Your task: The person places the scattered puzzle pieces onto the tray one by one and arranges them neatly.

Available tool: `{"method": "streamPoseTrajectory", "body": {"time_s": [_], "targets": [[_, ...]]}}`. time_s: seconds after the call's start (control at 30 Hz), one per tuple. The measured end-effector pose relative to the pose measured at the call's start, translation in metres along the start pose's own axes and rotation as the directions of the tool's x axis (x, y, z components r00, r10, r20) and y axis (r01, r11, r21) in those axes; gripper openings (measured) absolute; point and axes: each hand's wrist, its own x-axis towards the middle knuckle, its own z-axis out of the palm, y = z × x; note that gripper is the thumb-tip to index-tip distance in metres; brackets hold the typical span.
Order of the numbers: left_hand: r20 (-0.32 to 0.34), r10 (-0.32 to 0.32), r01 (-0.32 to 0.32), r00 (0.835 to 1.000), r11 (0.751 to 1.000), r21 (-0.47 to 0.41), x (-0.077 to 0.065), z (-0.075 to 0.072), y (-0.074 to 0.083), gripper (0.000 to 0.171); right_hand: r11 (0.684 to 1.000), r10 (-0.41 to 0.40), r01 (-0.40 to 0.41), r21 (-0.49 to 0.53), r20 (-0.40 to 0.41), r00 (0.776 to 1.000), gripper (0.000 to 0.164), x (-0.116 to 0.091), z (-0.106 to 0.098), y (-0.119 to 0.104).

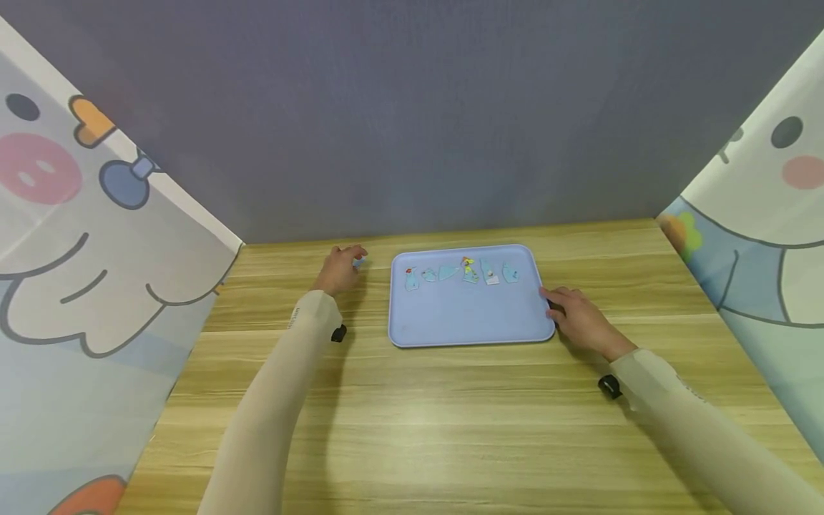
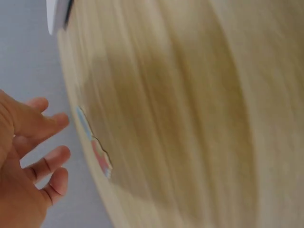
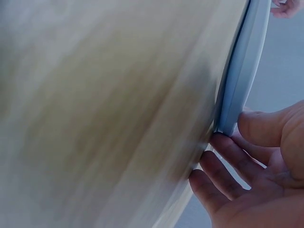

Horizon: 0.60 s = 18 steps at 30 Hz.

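A pale blue rectangular tray lies on the table, with several flat, irregular light-blue printed pieces in a row along its far half. Left of the tray, my left hand is over the table with fingers loosely bent. In the left wrist view, a thin blue and red printed piece lies flat on the wood, just beyond the fingertips and apart from them. At the tray's right edge, my right hand pinches the rim, thumb above and fingers at its underside.
The wood-grain table meets a grey panel behind the tray. Cartoon-printed sheets stand along the left and right sides. A black wrist device hangs under the right sleeve.
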Motion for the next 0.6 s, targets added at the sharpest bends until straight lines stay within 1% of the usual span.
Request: {"method": "streamPoseTrajectory", "body": {"time_s": [0.1,0.17,0.3,0.43,0.6], "targets": [[0.03,-0.055,0.055,0.998,0.998,-0.008,-0.001,0.001,-0.006,0.048,1.0,0.002,-0.002,0.003,0.0,1.0,0.045,0.0,0.0,0.0],[0.037,-0.077,0.077,0.996,0.997,-0.012,-0.002,0.002,-0.008,0.048,1.0,0.009,-0.009,0.005,0.004,1.0,0.046,0.001,0.0,0.0],[0.038,-0.076,0.077,0.996,0.997,-0.002,-0.005,0.001,-0.009,0.046,1.0,0.022,-0.022,0.008,0.013,1.0,0.046,0.001,-0.001,-0.001],[0.03,-0.04,0.039,0.999,0.999,0.031,-0.009,0.0,-0.009,0.039,1.0,0.019,-0.02,0.007,0.013,1.0,0.045,0.001,-0.001,-0.001],[0.02,0.051,-0.053,0.998,0.991,0.12,-0.013,0.002,-0.013,0.032,1.0,0.022,-0.022,0.005,0.014,1.0,0.045,0.001,0.0,0.001]]}}
